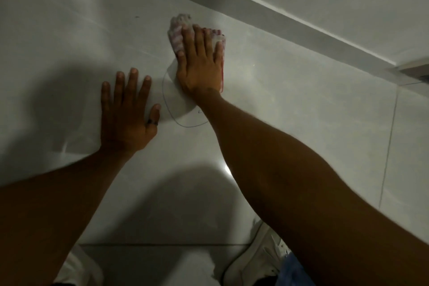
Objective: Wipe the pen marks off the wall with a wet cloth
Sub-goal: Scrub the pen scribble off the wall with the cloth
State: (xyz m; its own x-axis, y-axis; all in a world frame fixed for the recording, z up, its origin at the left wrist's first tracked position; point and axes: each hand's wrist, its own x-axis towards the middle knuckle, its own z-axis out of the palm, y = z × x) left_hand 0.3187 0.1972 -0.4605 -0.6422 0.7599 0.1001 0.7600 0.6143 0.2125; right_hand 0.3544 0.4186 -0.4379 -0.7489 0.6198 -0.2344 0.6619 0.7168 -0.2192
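Note:
My right hand (199, 62) lies flat on a red-and-white cloth (177, 30), pressing it against the pale tiled wall (290, 90). The cloth pokes out past my fingertips and along the hand's right edge. Just below the hand runs a thin curved pen line (167, 107), part of a rounded outline that my right wrist and forearm partly cover. A small dark pen mark (137, 16) shows higher up to the left. My left hand (127, 111) rests flat on the wall to the left of the outline, fingers spread, holding nothing, with a dark ring on the thumb.
A white moulding strip (290, 18) crosses the wall diagonally above the cloth. A tile joint (390, 137) runs down the right side. At the bottom are a white shoe (255, 260), pale trouser legs and a bit of blue fabric (292, 271).

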